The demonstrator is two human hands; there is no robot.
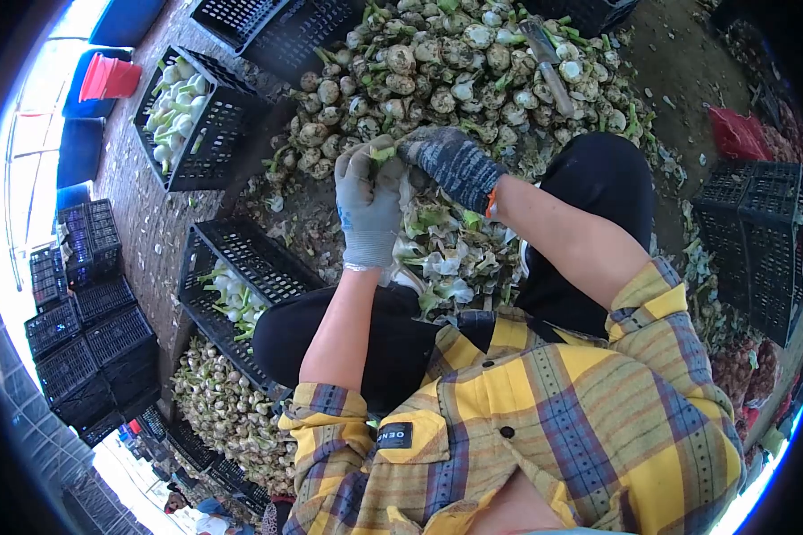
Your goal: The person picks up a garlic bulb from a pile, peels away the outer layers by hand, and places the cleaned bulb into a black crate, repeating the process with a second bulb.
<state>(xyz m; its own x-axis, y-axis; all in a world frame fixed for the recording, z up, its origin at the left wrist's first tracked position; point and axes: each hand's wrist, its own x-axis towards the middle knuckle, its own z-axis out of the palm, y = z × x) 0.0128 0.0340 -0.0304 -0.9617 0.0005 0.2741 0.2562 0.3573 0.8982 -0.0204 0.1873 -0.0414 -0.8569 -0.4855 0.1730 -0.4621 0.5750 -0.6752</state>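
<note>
My left hand (366, 198), in a pale grey glove, has its fingers curled around a bulb with a short green stalk (383, 154); most of the bulb is hidden. My right hand (452, 164), in a dark knitted glove with an orange cuff, meets it from the right, its fingertips pinched at the bulb. Just beyond both hands rises a heap of soil-stained whitish bulbs (437, 85), which look like garlic or onions. A knife (551, 73) with a light handle lies on the heap. Peeled skins and leaf scraps (451, 259) lie below the hands, between my knees.
One black crate (214, 125) at the left holds clean white bulbs (178, 107); another crate (268, 259) beside my left knee holds some too. More bulbs (227, 401) spread behind it. Stacked crates (94, 357) stand far left, others (749, 241) at right. A red bucket (109, 78) sits upper left.
</note>
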